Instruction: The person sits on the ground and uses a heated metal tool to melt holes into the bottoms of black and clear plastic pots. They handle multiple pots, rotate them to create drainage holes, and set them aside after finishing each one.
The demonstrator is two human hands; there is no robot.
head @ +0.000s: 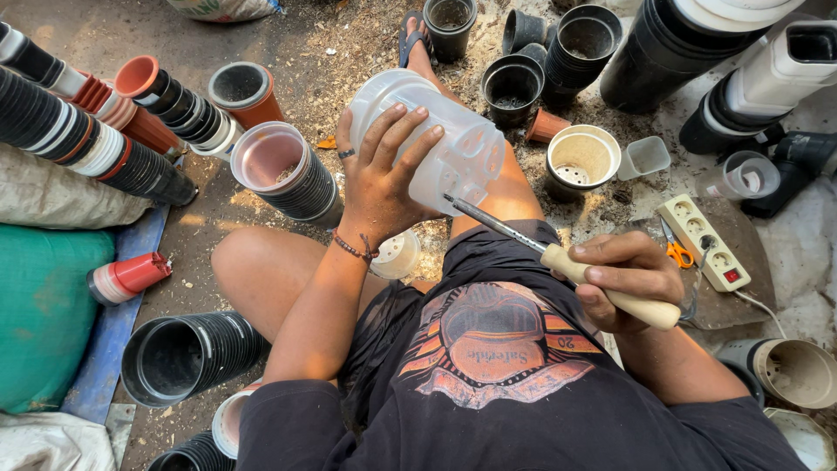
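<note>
Translucent white plastic made up the pot [440,139] that the left hand [379,179] held on its side above the person's legs, fingers spread wide over the wall and pressing on it. The right hand [629,277] had its grip closed around the pale wooden handle of a soldering iron [558,257], and the thin metal tip touched the pot near its bottom edge, where slots and holes showed. Under the pot, a small white round lid [397,255] lay on the ground between the legs. To the right, a white power strip [704,242] and orange scissors [677,253] lay close together on the floor. Stacks of black pots [187,353] lay on their sides around the person, and one cream pot [582,161] stood upright near the knee.
</note>
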